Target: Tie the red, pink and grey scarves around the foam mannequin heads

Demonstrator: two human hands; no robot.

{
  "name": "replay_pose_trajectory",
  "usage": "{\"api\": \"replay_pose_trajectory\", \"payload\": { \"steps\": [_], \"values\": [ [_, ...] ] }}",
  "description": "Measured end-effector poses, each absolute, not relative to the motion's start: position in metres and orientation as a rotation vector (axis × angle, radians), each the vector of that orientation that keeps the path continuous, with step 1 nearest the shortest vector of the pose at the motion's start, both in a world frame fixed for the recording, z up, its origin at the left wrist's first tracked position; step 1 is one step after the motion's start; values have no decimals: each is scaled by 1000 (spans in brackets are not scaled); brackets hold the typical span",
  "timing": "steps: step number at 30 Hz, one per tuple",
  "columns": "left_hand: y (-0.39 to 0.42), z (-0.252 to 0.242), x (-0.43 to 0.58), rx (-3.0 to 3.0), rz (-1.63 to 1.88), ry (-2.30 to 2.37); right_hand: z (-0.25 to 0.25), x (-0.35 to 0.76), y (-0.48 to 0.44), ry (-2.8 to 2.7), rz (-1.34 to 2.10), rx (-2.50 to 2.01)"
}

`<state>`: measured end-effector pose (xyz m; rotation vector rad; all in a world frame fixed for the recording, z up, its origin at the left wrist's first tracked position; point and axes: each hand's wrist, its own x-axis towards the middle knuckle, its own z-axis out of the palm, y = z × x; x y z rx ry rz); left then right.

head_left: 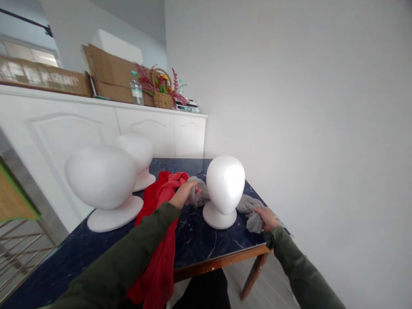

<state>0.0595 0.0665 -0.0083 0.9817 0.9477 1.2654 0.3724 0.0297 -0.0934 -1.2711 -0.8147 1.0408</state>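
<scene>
Toward the right side of the dark blue table [195,249], with twelve o'clock taken as straight ahead of the person, a white head form [225,182] is stood upright on its round base [219,218]. On both sides of it, grey cloth [249,205] is seen: one bunch at about ten o'clock from the base, another at three. The first bunch is grasped by the left hand [186,194], fingers curled into the fabric; the second is gripped by the right hand [268,219]. Whether the bunches are joined behind the form cannot be told, since that stretch is hidden. At eight to nine o'clock, red cloth [161,266] is crossed by the left sleeve [125,257], and beyond it two more forms [103,178] are set at nine and ten. The step in hand is judged to be a two-handed arranging of the grey fabric about the base. For the next move, both grips would need to be matched in tension, as the form could be tipped by an uneven tug.
</scene>
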Motion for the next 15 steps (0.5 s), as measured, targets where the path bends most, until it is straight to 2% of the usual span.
{"api": "replay_pose_trajectory", "payload": {
  "steps": [1,4,6,10,15],
  "values": [
    [48,-23,59,1082,1213,988,-100,368,19,-866,1010,-1283],
    [-6,-61,65,1890,1078,1318,-116,343,-10,-1056,802,-1367],
    [-36,-78,78,2154,1035,1405,-121,320,-25,-1181,733,-1392],
    [-66,-89,107,2400,825,1206,-116,280,-45,-1409,932,-1268],
    [-64,-93,123,2552,686,1036,-102,264,-51,-1370,1145,-1135]
  ]
}}
